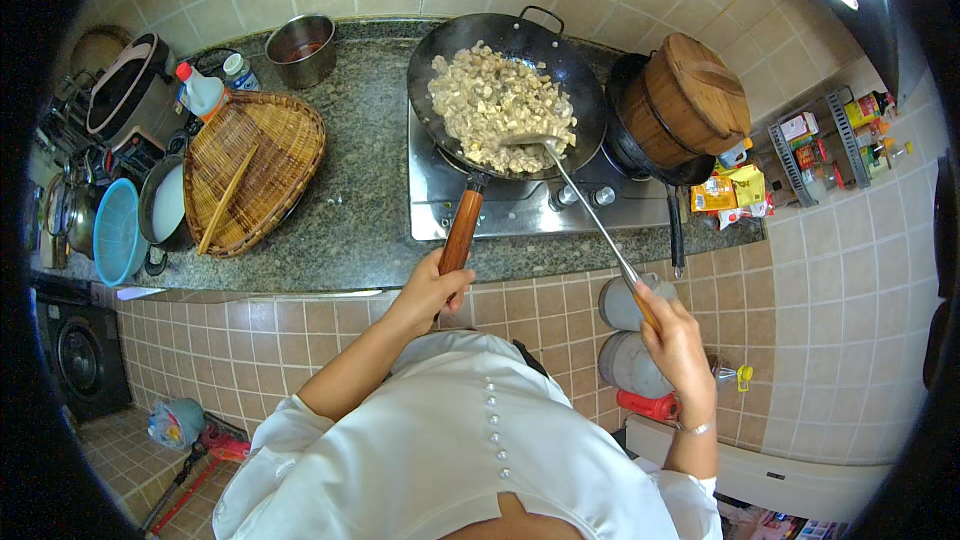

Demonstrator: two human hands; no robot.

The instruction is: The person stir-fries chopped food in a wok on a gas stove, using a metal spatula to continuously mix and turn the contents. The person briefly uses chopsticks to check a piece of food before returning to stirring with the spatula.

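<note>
A black wok (585,112) sits on the left burner of a steel gas stove (480,216). Pale, diced food (495,105) fills much of its bowl, piled from the middle toward the left. My left hand (435,285) grips the wok's brown wooden handle (461,229), which points toward me. In my right hand (673,330) is the wooden end of a long metal wok spatula (596,217). The spatula's blade rests at the near right edge of the food, partly hidden under some pieces.
Right of the wok, a lidded wooden steamer bucket (679,105) stands in a second dark pan (675,171). On the left are a woven bamboo tray (289,157) with a curved wooden stick (229,199), a steel pot (315,64) and a blue plastic basket (120,232). Seasoning packets (727,187) lie at the right.
</note>
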